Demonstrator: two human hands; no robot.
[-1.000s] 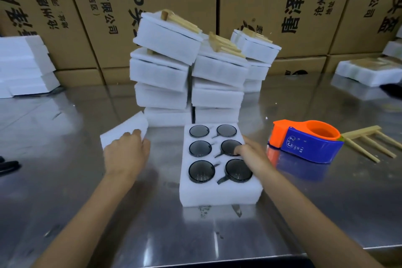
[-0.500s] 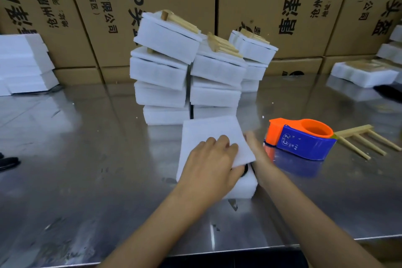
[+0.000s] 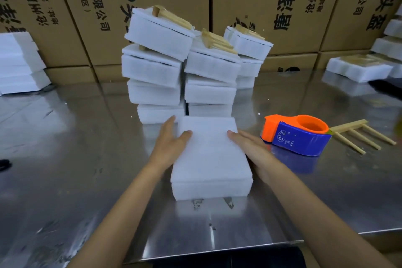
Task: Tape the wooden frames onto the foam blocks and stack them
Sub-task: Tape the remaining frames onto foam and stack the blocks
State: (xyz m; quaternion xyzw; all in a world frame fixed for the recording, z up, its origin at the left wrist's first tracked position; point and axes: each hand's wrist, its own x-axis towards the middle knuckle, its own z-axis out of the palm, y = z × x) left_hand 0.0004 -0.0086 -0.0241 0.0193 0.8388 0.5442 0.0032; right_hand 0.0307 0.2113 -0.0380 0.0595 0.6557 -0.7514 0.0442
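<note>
A white foam block [image 3: 210,159] with a thin foam lid on top lies on the steel table [image 3: 87,159] in front of me. My left hand [image 3: 168,143] rests flat against its left side, thumb on the lid. My right hand [image 3: 250,148] presses flat against its right side with straight fingers. A loose wooden frame [image 3: 361,135] lies to the right, behind an orange and blue tape dispenser [image 3: 298,135]. Behind the block stand stacks of foam blocks [image 3: 185,65] with wooden frames taped on top.
Cardboard boxes [image 3: 261,6] wall off the back. More foam blocks sit at the far left [image 3: 19,65] and far right [image 3: 359,67]. The table's front edge [image 3: 217,248] runs just below my forearms.
The open block with dark round parts has been covered by the foam lid that my left hand brought over. Both hands have since moved to the block's sides.
</note>
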